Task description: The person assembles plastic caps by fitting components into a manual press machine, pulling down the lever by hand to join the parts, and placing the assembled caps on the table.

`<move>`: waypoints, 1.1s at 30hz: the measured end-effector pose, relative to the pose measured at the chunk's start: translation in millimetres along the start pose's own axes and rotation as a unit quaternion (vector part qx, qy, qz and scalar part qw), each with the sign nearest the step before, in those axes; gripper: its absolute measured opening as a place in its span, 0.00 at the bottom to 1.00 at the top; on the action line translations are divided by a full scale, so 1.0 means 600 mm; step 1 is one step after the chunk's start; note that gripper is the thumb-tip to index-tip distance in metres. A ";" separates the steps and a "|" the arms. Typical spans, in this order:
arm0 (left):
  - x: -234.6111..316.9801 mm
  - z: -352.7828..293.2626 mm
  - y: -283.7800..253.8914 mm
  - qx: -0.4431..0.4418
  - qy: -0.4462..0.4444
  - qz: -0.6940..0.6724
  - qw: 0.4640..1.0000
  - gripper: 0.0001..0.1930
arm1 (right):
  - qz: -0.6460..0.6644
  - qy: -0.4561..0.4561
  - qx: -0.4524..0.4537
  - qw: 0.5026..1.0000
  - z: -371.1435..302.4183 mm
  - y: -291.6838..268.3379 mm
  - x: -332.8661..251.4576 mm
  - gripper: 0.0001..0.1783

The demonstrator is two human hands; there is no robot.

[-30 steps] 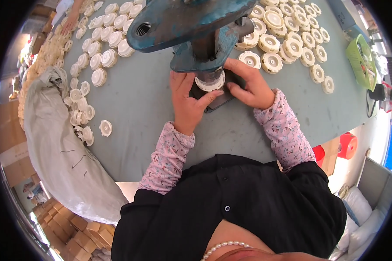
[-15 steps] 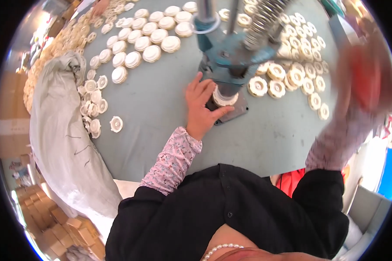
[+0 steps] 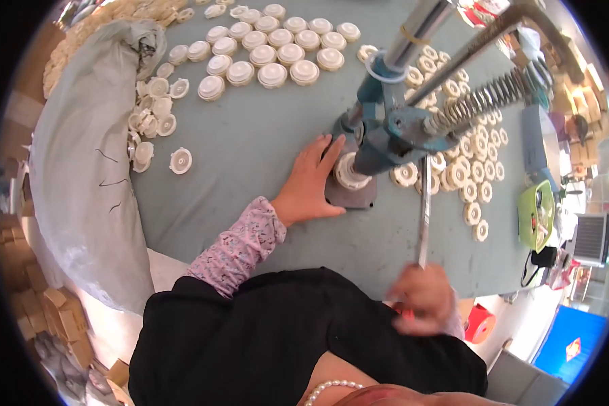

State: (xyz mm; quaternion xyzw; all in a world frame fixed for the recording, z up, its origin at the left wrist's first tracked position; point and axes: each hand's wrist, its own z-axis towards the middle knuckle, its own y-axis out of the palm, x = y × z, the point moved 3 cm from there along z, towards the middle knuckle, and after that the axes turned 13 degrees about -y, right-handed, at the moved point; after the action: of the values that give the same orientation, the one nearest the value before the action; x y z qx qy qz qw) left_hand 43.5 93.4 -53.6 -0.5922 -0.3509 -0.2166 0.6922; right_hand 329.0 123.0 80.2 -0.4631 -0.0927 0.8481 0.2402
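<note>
A teal hand press (image 3: 386, 132) with a coil spring (image 3: 484, 103) stands on the table. Under its ram a round cream plastic cap (image 3: 350, 177) sits on the dark metal base (image 3: 360, 198). Beside this base rests my left hand (image 3: 306, 184), open, thumb and fingers spread around the cap's left side; whether the fingertips touch the cap I cannot tell. My right hand (image 3: 423, 298), slightly blurred, is closed round the end of the press's long metal lever (image 3: 425, 216), low and close to my body. A bit of red shows at the grip.
Rows of cream caps (image 3: 273, 75) lie beyond the press, and ring-like caps (image 3: 479, 169) spread to its right. At left, loose caps (image 3: 157, 107) lie against a grey sack (image 3: 91, 169). A green basket (image 3: 536, 216) stands at the right table edge.
My right hand has swung the lever from high at the right down towards my body. My left hand has stayed beside the base, its thumb now away from the cap. The view has shifted.
</note>
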 end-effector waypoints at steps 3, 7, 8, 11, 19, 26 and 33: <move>0.010 -0.021 -0.017 -0.027 0.026 0.033 0.999 0.70 | 0.299 -0.353 0.185 0.867 0.032 -0.002 -0.016 0.27; 0.012 0.006 -0.061 -0.040 0.058 0.065 0.995 0.61 | -0.101 0.043 0.533 0.839 -0.011 -0.062 0.050 0.45; -0.002 0.038 -0.089 -0.099 0.048 0.019 0.994 0.51 | -0.099 0.069 0.433 0.893 -0.010 -0.063 0.108 0.45; -0.044 0.177 -0.137 0.058 0.072 -0.017 0.996 0.27 | -0.232 0.150 0.216 0.937 0.017 0.002 0.212 0.51; -0.028 0.520 -0.079 0.216 -0.006 0.223 0.951 0.19 | -0.129 0.122 0.347 0.921 -0.046 0.009 0.284 0.38; -0.091 0.577 -0.057 0.107 -0.079 0.304 0.943 0.30 | -0.197 0.216 0.355 0.888 -0.153 -0.079 0.387 0.37; -0.089 0.398 -0.071 0.042 -0.018 0.300 0.953 0.32 | -0.281 0.172 0.290 0.898 -0.131 -0.133 0.435 0.33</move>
State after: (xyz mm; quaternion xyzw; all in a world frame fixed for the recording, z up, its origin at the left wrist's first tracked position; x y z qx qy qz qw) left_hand -77.2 310.3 -52.3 -0.6441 -0.1785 0.0267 0.7433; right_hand 301.1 316.0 -126.1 -0.4666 0.0737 0.6415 0.6044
